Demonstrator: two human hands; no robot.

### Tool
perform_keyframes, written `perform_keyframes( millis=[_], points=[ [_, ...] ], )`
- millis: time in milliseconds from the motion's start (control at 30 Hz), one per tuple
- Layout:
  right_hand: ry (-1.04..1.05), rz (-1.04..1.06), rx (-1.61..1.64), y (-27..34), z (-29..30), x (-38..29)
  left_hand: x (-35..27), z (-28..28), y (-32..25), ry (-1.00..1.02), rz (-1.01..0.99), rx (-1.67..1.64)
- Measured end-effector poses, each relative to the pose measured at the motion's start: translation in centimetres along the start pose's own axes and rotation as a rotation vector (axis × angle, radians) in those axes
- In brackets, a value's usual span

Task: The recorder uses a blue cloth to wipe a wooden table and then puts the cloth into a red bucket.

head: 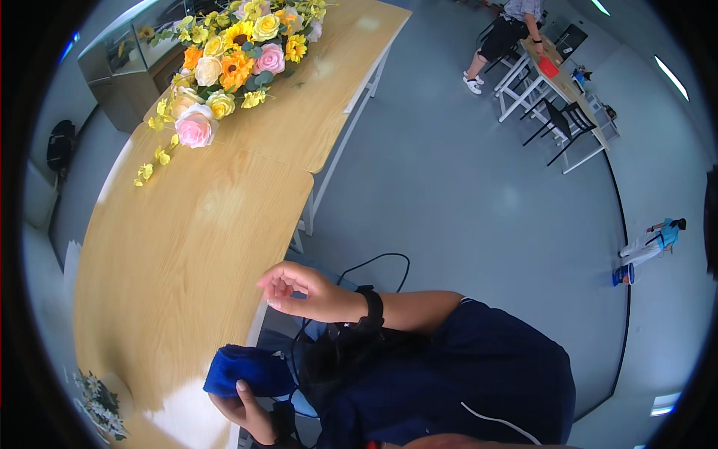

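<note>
My left hand (245, 411) holds a folded blue cloth (247, 370) near the table's front edge, thumb on top of it. Higher in the picture, my right hand (289, 292) hovers at the same edge with nothing in it; its fingers are loosely curled and the thumb stands apart from them. A black band is around that wrist. The light wooden table (196, 241) stretches along the left side. At its far part lies a large arrangement of yellow, orange and pink flowers (235, 67), trailing yellow blossoms over the wood.
A pot of small white flowers (104, 401) stands at the near left corner. A black cable (387, 255) loops beside the table. Across the room are another table with a red object (547, 65), a black chair (561, 120), a standing person (505, 33) and a further person (656, 241) beside a blue bucket.
</note>
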State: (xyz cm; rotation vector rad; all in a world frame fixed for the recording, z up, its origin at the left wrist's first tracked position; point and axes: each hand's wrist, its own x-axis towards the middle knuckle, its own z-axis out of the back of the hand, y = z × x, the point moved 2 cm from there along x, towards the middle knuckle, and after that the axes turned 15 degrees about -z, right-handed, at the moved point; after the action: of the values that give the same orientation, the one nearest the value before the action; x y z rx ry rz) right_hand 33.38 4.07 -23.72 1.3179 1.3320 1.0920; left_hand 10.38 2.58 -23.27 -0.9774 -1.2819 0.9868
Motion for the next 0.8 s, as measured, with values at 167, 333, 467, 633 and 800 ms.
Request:
perform_keyframes(
  millis=[167,333,467,633,800],
  points=[
    [0.052,0.009,-0.055,-0.2,-0.4,-0.2,0.3,-0.3,0.3,0.045,-0.022,-0.039],
    [0.263,0.068,-0.278,-1.1,-2.9,-1.2,0.6,-1.5,-0.2,0.01,-0.011,-0.067],
    [0.367,-0.042,-0.224,-1.6,-3.8,-1.7,0.3,-1.4,0.5,-0.047,-0.019,-0.055],
    [0.296,0.069,-0.423,-2.6,-3.6,-1.2,0.0,-1.1,1.2,-0.116,-0.039,-0.055],
    [0.345,-0.096,-0.316,-1.8,-4.0,-1.5,0.3,-1.1,1.3,-0.155,-0.064,-0.076]
  ],
)
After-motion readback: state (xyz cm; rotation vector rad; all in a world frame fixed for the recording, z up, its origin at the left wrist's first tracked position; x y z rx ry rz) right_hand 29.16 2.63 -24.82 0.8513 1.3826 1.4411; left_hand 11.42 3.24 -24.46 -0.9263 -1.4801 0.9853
